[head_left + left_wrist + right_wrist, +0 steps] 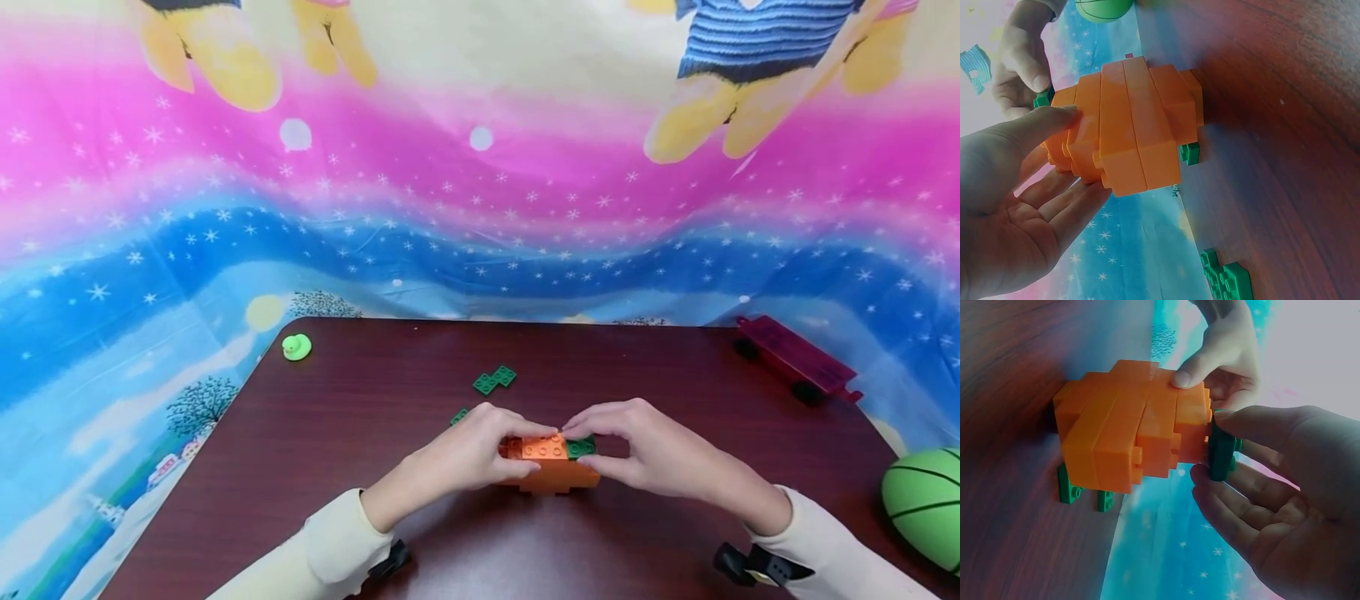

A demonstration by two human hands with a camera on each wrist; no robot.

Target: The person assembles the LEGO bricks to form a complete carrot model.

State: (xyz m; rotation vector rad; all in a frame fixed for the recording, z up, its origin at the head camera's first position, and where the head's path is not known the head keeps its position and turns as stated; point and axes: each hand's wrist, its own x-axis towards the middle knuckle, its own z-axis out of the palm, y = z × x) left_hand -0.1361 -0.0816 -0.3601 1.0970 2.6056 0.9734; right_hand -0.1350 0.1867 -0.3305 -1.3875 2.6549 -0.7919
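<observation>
A stepped build of stacked orange toy bricks (555,478) stands on the table between the hands. My left hand (468,446) grips its upper left side, thumb on the near face in the left wrist view and fingers behind. On the top right of the build sits a thin green brick (1221,450), studs facing up. My right hand (648,446) pinches this green brick between thumb and fingers, with its edge against the orange top. Beyond the left hand lie loose green bricks: a pair (495,380) touching at the corners, and another (459,416) partly hidden by that hand.
A lime-green toy duck (296,347) sits at the table's far left corner. At the far right stands a dark red toy wagon (802,357) with black wheels. A green ball (928,507) is at the right edge. Behind the table (300,467) hangs a printed cloth (450,192).
</observation>
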